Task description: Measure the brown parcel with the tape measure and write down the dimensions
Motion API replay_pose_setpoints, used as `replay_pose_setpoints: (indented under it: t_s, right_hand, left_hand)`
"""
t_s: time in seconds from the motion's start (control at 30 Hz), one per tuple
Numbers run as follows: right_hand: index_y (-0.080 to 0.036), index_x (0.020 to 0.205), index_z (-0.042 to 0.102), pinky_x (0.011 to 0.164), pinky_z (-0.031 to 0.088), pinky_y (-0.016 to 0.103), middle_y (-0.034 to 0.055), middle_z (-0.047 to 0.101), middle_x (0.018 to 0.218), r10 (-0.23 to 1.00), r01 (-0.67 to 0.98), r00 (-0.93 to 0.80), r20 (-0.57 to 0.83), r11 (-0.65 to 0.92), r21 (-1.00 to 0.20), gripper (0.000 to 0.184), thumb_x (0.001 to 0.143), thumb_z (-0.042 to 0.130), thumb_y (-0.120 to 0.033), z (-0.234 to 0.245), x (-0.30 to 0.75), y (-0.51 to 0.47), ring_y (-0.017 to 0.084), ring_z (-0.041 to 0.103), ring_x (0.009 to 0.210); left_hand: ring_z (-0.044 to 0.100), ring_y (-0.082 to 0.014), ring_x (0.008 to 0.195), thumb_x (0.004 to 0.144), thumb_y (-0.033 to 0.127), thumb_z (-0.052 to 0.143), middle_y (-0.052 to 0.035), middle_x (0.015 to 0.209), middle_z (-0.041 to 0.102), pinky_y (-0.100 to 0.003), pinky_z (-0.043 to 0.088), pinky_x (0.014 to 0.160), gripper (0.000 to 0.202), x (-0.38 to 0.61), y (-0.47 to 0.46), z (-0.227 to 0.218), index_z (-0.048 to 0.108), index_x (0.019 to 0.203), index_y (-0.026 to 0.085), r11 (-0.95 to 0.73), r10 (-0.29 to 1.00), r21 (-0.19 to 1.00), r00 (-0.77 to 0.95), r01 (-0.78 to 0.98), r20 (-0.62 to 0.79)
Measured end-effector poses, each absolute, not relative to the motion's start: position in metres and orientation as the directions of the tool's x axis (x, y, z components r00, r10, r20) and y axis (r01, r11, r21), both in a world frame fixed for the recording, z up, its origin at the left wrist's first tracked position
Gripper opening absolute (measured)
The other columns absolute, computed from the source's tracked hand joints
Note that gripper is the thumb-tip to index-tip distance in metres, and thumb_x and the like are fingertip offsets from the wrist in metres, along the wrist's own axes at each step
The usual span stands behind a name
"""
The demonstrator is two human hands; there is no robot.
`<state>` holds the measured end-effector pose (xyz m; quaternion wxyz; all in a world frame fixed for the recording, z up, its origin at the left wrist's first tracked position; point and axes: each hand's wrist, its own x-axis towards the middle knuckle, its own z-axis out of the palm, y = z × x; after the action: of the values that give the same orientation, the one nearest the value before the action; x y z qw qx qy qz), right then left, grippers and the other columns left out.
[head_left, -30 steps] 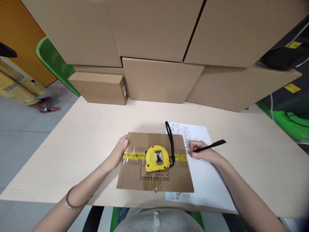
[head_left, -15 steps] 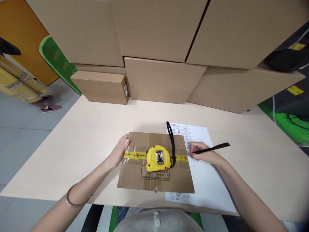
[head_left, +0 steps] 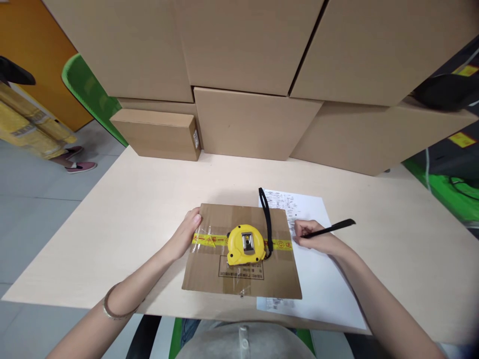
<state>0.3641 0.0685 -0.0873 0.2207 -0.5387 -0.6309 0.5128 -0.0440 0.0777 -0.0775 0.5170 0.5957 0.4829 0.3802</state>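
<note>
A small cardboard box (head_left: 209, 271) with yellow printed tape across it lies in front of me. My left hand (head_left: 189, 230) grips its far left edge, thumb on top and the other fingers mostly hidden. On the box rests a yellow tape measure (head_left: 237, 245), its black wrist strap (head_left: 266, 212) reaching past the far edge. My right hand (head_left: 312, 237) is closed around a black pen (head_left: 335, 227) over a white sheet of paper (head_left: 322, 284). The box covers part of that sheet. Dark writing shows on the sheet's far part; whether the pen tip touches it I cannot tell.
Large cardboard boxes (head_left: 254, 127) are stacked along the table's back, with a smaller carton (head_left: 157, 137) at the left. A green chair (head_left: 88, 94) stands behind them. At far left is a person's shoe (head_left: 82, 167) on the floor. The table (head_left: 130, 199) is pale.
My right hand and the pen have shifted very slightly over the paper. The whole view has moved a little. The left hand, box and tape measure stay as they were.
</note>
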Motion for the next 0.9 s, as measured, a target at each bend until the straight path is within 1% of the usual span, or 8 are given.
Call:
replay_pose_setpoints:
  t_s: [0.17,0.3,0.47,0.6,0.77,0.9]
  right_hand:
    - [-0.024,0.062,0.045,0.051,0.028,0.026,-0.0044,0.050,0.056,0.908,0.449,-0.305,-0.287,-0.129,-0.884,0.020,0.071,0.064,-0.023,-0.0895,0.3655,0.0687,0.013,0.042,0.053]
    - [-0.023,0.059,0.044,0.051,0.029,0.026,-0.0042,0.050,0.056,0.900,0.445,-0.321,-0.294,-0.131,-0.886,0.023,0.066,0.066,-0.023,-0.0871,0.3647,0.0687,0.012,0.042,0.054]
    - [-0.023,0.060,0.045,0.052,0.031,0.026,-0.0041,0.051,0.054,0.909,0.436,-0.298,-0.292,-0.142,-0.888,0.020,0.069,0.063,-0.024,-0.0844,0.3631,0.0688,0.013,0.044,0.054]
    - [-0.023,0.057,0.043,0.051,0.029,0.025,-0.0049,0.049,0.054,0.906,0.433,-0.305,-0.292,-0.141,-0.890,0.022,0.063,0.065,-0.021,-0.0834,0.3619,0.0686,0.012,0.041,0.054]
    - [-0.023,0.060,0.045,0.051,0.029,0.025,-0.0051,0.049,0.057,0.919,0.430,-0.269,-0.288,-0.153,-0.890,0.018,0.066,0.062,-0.022,-0.0846,0.3622,0.0685,0.011,0.043,0.053]
    - [-0.023,0.057,0.043,0.050,0.027,0.024,-0.0059,0.047,0.053,0.912,0.433,-0.288,-0.292,-0.148,-0.889,0.022,0.063,0.064,-0.020,-0.0865,0.3638,0.0685,0.011,0.040,0.052]
  left_hand:
    - [0.049,-0.0330,0.139,0.099,0.065,0.041,-0.0109,0.150,0.057,-0.046,0.031,0.122,0.060,-0.0445,0.0774,-0.0800,0.062,0.134,0.022,0.019,0.966,0.986,0.250,0.166,-0.061]
    - [0.049,-0.0319,0.139,0.099,0.065,0.040,-0.0097,0.151,0.056,-0.044,0.030,0.122,0.059,-0.0439,0.0767,-0.0790,0.062,0.134,0.023,0.021,0.965,0.986,0.253,0.167,-0.063]
    - [0.050,-0.0327,0.137,0.099,0.066,0.040,-0.0104,0.150,0.056,-0.045,0.031,0.121,0.060,-0.0446,0.0773,-0.0783,0.062,0.134,0.023,0.012,0.964,0.982,0.257,0.186,-0.061]
    - [0.047,-0.0333,0.140,0.100,0.065,0.039,-0.0112,0.150,0.055,-0.046,0.029,0.123,0.060,-0.0453,0.0774,-0.0801,0.061,0.135,0.022,0.013,0.963,0.985,0.263,0.172,-0.059]
    - [0.047,-0.0330,0.139,0.100,0.065,0.040,-0.0106,0.148,0.058,-0.046,0.029,0.123,0.059,-0.0454,0.0769,-0.0811,0.061,0.134,0.022,0.016,0.966,0.984,0.252,0.175,-0.061]
    - [0.048,-0.0324,0.137,0.100,0.065,0.038,-0.0104,0.147,0.058,-0.046,0.029,0.122,0.059,-0.0457,0.0778,-0.0814,0.061,0.134,0.022,0.007,0.963,0.983,0.263,0.181,-0.056]
